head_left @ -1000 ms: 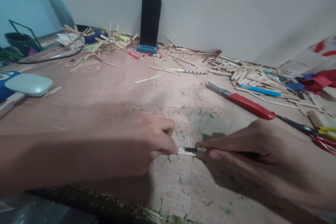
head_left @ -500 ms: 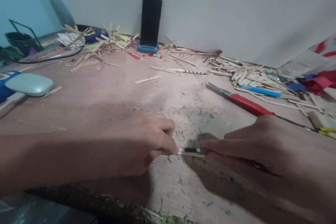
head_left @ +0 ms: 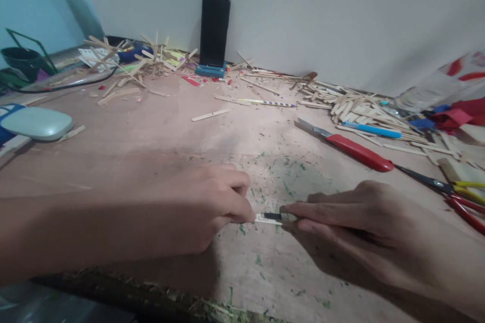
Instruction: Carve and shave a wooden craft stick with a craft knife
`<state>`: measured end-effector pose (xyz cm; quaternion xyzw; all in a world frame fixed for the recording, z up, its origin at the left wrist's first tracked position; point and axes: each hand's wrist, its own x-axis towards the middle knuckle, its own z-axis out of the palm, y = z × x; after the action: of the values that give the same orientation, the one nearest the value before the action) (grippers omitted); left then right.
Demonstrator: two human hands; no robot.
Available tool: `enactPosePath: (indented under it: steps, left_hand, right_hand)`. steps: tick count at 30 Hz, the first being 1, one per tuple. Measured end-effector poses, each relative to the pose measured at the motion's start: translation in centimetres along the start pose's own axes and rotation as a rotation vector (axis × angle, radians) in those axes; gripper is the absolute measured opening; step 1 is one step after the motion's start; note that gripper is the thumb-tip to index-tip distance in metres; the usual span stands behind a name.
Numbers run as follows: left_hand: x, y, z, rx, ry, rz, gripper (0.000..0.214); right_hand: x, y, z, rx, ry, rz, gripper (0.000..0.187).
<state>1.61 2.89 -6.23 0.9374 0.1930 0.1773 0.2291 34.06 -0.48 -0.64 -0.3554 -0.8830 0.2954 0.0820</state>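
Observation:
My left hand [head_left: 215,202] is closed, its fingertips pinching the left end of a short pale wooden stick [head_left: 267,220] low over the table. On or against the stick lies a small black strip with a greyish end [head_left: 273,216]; I cannot make out its kind. From the right, my right hand [head_left: 352,222] is closed, with thumb and forefinger on the greyish end of that strip. Beyond my right hand lie a red-handled knife [head_left: 356,151] and scissors [head_left: 441,184] with red and yellow handles.
Several wooden sticks are heaped at the back right [head_left: 359,108] and back left [head_left: 159,55]. A phone [head_left: 214,30] stands in a blue holder. A pale computer mouse [head_left: 38,122] is at left. Green shavings dot the tabletop [head_left: 242,272], whose front edge is near.
My right hand has shifted slightly left along the stick, covering more of its right end. My left hand holds nearly still. The view has moved a little, showing more of the scissors.

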Motion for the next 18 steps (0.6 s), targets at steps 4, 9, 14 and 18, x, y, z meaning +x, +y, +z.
enactPosePath:
  steps: [4, 9, 14, 18]
  left_hand:
    - [-0.38, 0.02, -0.03, 0.017, 0.0, -0.037, 0.029]
    - [-0.5, 0.2, -0.5, 0.034, -0.023, -0.053, 0.034]
    - [-0.33, 0.14, -0.47, 0.042, -0.028, -0.049, 0.032]
    - [-0.33, -0.05, -0.27, 0.063, 0.002, 0.011, 0.03]
  right_hand:
    - [0.07, 0.42, -0.28, 0.002, -0.003, -0.03, 0.032]
    - [-0.01, 0.4, -0.33, 0.113, -0.019, 0.026, 0.041]
    - [0.16, 0.04, -0.38, 0.103, -0.031, 0.084, 0.043]
    - [-0.1, 0.19, -0.47, 0.097, -0.027, 0.097, 0.042]
